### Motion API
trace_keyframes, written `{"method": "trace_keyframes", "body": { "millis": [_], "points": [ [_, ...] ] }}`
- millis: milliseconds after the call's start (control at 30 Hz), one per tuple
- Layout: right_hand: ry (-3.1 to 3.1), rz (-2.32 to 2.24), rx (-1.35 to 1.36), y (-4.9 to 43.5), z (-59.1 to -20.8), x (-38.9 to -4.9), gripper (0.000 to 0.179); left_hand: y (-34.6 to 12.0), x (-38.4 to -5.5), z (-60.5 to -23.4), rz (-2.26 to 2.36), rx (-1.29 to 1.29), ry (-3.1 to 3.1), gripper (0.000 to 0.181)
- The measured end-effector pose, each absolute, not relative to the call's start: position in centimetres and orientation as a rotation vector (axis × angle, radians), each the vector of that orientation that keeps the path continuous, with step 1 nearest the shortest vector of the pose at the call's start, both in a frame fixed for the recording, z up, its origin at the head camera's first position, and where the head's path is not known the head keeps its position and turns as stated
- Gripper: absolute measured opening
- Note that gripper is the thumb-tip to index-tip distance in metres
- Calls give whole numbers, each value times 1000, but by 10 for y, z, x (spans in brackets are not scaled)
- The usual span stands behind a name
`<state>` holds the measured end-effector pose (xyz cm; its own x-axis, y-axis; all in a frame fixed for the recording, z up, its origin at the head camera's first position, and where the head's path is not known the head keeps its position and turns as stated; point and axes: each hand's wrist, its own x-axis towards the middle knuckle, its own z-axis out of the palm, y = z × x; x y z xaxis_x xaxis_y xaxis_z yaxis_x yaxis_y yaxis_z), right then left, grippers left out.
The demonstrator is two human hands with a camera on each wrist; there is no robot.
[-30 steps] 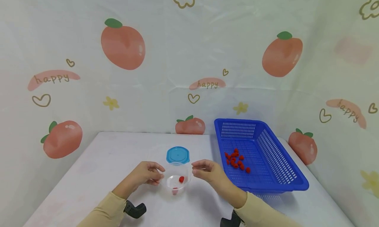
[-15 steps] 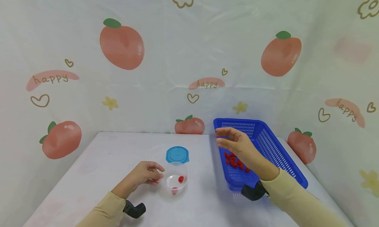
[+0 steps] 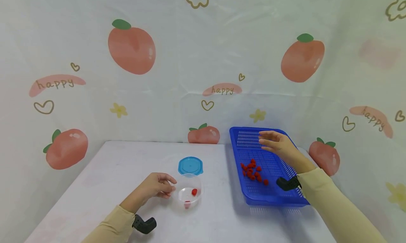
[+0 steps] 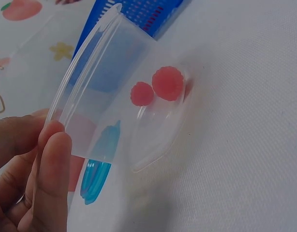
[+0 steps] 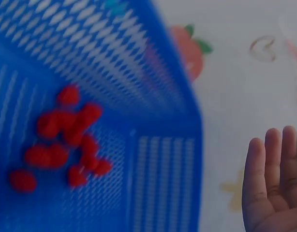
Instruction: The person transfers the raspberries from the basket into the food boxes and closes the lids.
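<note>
A clear round plastic container (image 3: pixel 189 181) stands on the table with two raspberries (image 4: pixel 168 83) on its bottom, seen through the wall in the left wrist view. My left hand (image 3: pixel 156 186) pinches its rim from the left, thumb and fingertips at the edge. Over the blue plastic basket (image 3: pixel 312 186) hovers my right hand (image 3: pixel 279 146), nothing in it, the fingers extended apart from the thumb. In that basket a loose heap of red raspberries (image 5: pixel 56 123) lies toward the left side, well below the right hand.
Just behind the container lies a blue lid (image 3: pixel 190 165), flat on the white table (image 3: pixel 127 162). A printed cloth (image 3: pixel 177 60) with fruit pictures hangs behind the table. Black wrist cameras (image 3: pixel 144 224) protrude from both sleeves.
My right hand has left the container's right side, risen and travelled right to above the basket. The left hand and the container have stayed in place.
</note>
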<state>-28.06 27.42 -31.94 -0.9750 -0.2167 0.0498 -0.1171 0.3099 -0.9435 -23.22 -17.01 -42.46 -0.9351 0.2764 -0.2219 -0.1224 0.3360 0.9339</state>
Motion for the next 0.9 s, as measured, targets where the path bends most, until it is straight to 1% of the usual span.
{"method": "trace_keyframes", "body": {
  "millis": [100, 167, 400, 500, 633, 733, 900],
  "points": [
    [2515, -1681, -276, 290, -333, -288, 62, -170, -232, -424, 1631, 141, 2261, 34],
    [2529, -1631, -257, 298, -342, -291, 61, -170, -232, -424, 1631, 138, 2260, 33],
    [2465, -1533, -252, 317, -365, -296, 49, -169, -233, -424, 1622, 122, 2265, 32],
    [2436, -1468, -265, 321, -373, -297, 44, -170, -233, -423, 1623, 127, 2267, 32],
    [2398, -1388, -254, 324, -382, -298, 43, -170, -232, -423, 1621, 137, 2269, 32],
    [2382, -1322, -248, 324, -386, -297, 43, -169, -232, -423, 1620, 139, 2272, 33],
    [2377, -1227, -182, 320, -387, -294, 37, -169, -232, -422, 1623, 124, 2275, 31]
  ]
}}
